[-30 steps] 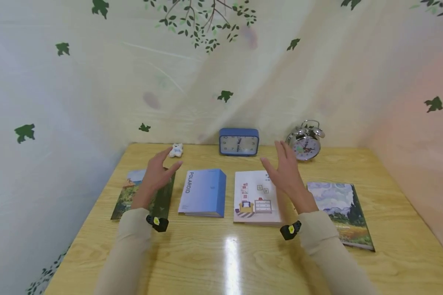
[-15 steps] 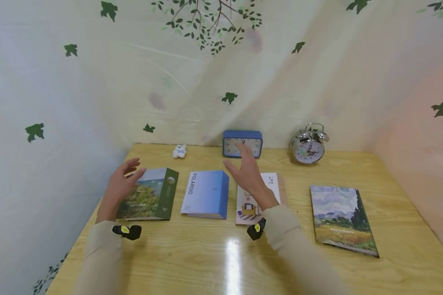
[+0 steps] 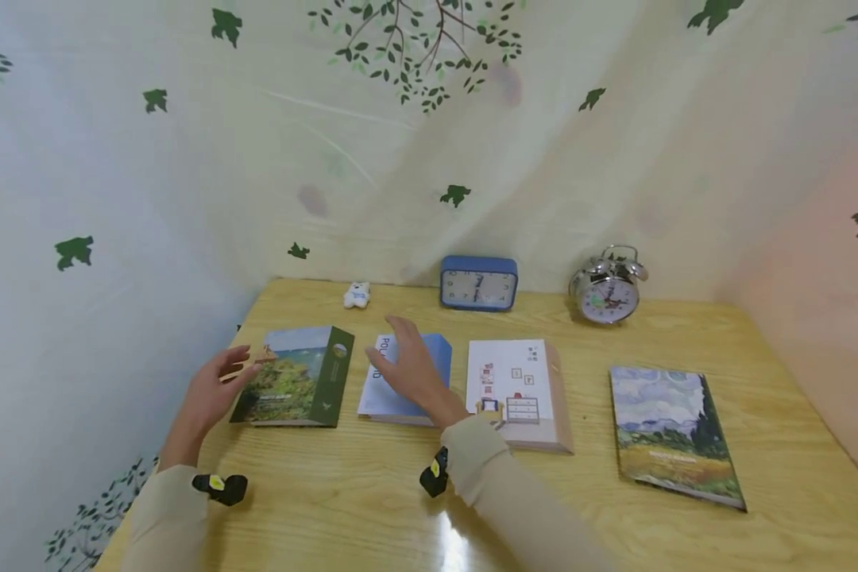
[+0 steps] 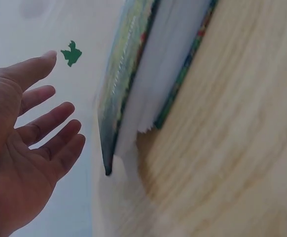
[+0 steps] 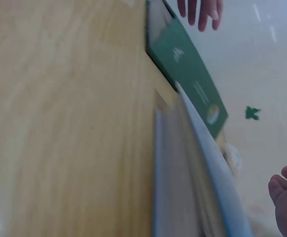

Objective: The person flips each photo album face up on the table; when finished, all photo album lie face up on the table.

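Observation:
My left hand (image 3: 210, 396) hovers by the left edge of a thick green photo album (image 3: 289, 381) with a landscape cover. In the left wrist view, the fingers of that hand (image 4: 30, 128) are loosely spread and apart from the album (image 4: 119, 84). Above a blue album marked POLAROID (image 3: 379, 397) is my right hand (image 3: 413, 367), fingers extended, covering part of its cover. The right wrist view has the blue album's page edges (image 5: 178, 173) low in the middle, and the green spine (image 5: 188, 69) beyond. Neither hand holds anything.
Right of the blue album lies a white album with a room drawing (image 3: 504, 381), then a landscape-covered album (image 3: 675, 433). Along the back stand a small white bear figure (image 3: 357, 295), a blue clock (image 3: 479, 284) and a silver twin-bell alarm clock (image 3: 608, 294). Leaf-printed cloth (image 3: 372, 159) backs the wooden table (image 3: 329, 500).
Both hands have moved left. My right hand has gone from over the white album to over the blue one, and my left hand from above the green album to its left side.

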